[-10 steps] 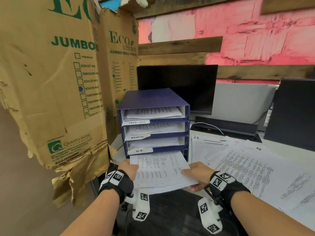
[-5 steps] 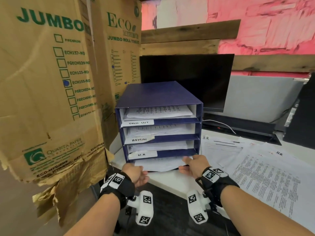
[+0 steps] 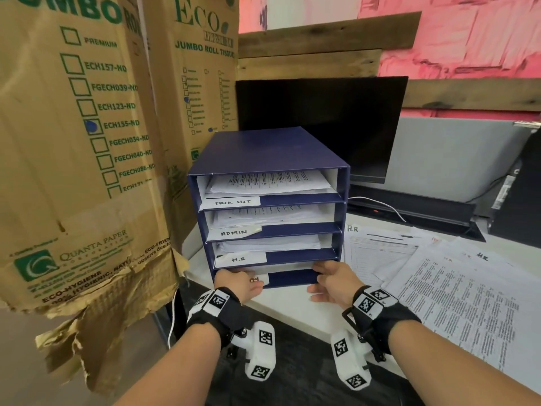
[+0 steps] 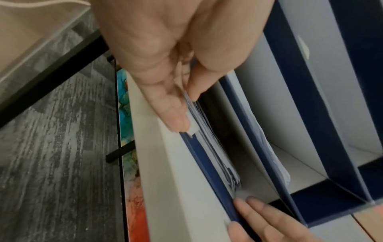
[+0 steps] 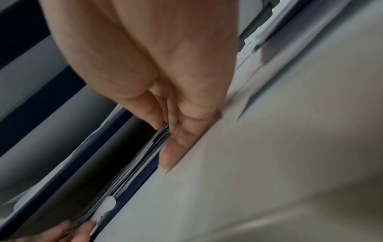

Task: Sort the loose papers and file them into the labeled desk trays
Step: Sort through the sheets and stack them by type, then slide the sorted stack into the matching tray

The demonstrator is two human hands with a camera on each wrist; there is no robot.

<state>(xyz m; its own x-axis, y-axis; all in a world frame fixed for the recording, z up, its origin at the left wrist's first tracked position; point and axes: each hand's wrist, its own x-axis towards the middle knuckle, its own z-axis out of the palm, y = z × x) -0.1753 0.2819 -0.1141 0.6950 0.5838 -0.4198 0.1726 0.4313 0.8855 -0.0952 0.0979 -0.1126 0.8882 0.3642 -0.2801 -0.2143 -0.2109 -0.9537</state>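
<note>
Desk: your white desktop (image 3: 292, 303) carries everything, with a dark monitor (image 3: 322, 127) at the far side.
Boxes: tall brown cardboard cartons (image 3: 73, 156) printed in green stand at your left.
Organizer: the navy blue four-tier cardboard tray unit (image 3: 263, 150) sits near the desk's left edge, with handwritten tags reading TASK LIST, ADMIN and H.R.
Loose sheets: printed white papers (image 3: 453, 288) lie spread on the desk to its right.
Stack: the white paper stack (image 4: 211, 147) sits in the bottom tray.
Left hand (image 3: 238, 284): your thumb and fingers pinch the stack's near left edge.
Right hand (image 3: 333, 281): your straight fingers press the stack's near right edge.
</note>
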